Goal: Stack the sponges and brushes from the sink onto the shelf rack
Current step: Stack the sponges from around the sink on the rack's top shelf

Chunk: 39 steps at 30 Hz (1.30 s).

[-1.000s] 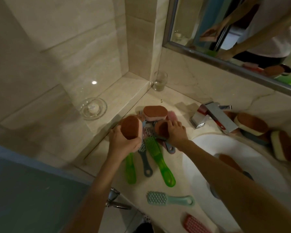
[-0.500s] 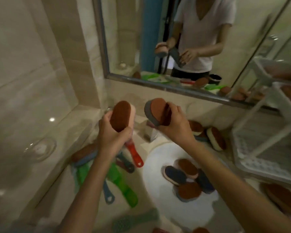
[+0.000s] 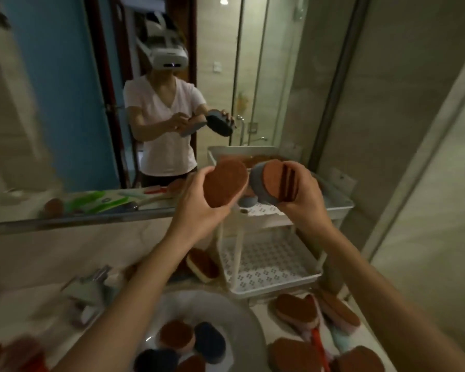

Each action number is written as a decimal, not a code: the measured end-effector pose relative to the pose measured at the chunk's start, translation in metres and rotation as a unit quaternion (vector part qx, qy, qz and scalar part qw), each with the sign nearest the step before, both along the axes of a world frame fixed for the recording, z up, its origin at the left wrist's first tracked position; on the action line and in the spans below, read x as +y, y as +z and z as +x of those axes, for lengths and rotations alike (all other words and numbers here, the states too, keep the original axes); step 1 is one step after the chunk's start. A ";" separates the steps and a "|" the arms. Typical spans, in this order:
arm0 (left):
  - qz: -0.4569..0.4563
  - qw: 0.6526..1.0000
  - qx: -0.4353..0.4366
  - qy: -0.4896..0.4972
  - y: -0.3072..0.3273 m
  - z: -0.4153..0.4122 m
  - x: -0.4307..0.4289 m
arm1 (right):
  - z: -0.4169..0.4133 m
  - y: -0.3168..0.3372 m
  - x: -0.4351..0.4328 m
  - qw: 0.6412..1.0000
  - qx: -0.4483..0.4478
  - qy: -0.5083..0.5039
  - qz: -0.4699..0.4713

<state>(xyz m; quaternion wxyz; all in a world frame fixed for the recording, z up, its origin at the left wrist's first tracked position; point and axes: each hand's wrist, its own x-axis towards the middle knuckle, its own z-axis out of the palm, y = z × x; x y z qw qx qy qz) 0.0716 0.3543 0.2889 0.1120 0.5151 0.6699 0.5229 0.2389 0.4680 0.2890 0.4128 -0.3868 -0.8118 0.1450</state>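
Left hand [image 3: 196,210] grips brown sponge [image 3: 224,183], fingers curled under it and thumb on its near edge, brown face toward camera. Right hand [image 3: 304,200] clamps grey sponge [image 3: 275,183], which has a brown face and sits edge-up, tilted. The two sponges are just beside each other; can't tell if they touch. Both are held up in front of the upper tier of the rack [image 3: 274,288].

Rack is white, two tiers, at back right of the worktop [image 3: 261,308] by the mirror [image 3: 65,103]. Lower tier shows bare perforated floor. Small grey piece on upper tier, mostly hidden behind the hands.

Sink [image 3: 234,312] is at the front middle, with brown and dark blue sponges lying in the bowl [image 3: 176,334]. More brown sponges [image 3: 295,310] are piled on the worktop right of the sink, front of the rack, with a red-handled brush [image 3: 318,345] among them. One sponge [image 3: 202,264] leans at the rack's left side, near the back edge. Tap [image 3: 89,288] left of the sink is blurred
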 end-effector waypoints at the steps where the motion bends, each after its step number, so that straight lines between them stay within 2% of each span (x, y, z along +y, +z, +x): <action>1: -0.007 1.000 0.020 -0.014 0.004 0.011 0.016 | 0.015 0.001 0.014 1.000 -0.007 -0.012 -0.002; 5: -0.053 0.992 0.103 -0.049 0.008 0.044 0.070 | 0.061 -0.002 0.065 0.995 -0.074 -0.045 -0.040; 12: -0.160 0.971 0.159 -0.080 -0.008 0.064 0.119 | 0.081 -0.017 0.106 0.990 -0.126 -0.019 -0.064; 16: -0.206 0.964 0.130 -0.103 -0.011 0.066 0.127 | 0.080 -0.021 0.118 0.982 -0.159 -0.001 -0.102; 20: -0.229 0.946 0.203 -0.109 -0.012 0.069 0.125 | 0.081 -0.026 0.125 0.965 -0.223 0.019 -0.138; 27: -0.271 0.920 0.242 -0.144 -0.023 0.067 0.116 | 0.082 -0.031 0.118 0.945 -0.296 0.059 -0.126; 34: -0.281 0.909 0.269 -0.146 -0.028 0.066 0.109 | 0.073 -0.037 0.095 0.960 -0.262 0.084 -0.052; 36: -0.262 0.921 0.252 -0.142 -0.027 0.066 0.105 | 0.067 -0.038 0.086 0.969 -0.233 0.071 -0.035; 39: -0.181 0.955 0.207 -0.108 -0.020 0.061 0.094 | 0.052 -0.040 0.063 0.990 -0.123 0.068 0.016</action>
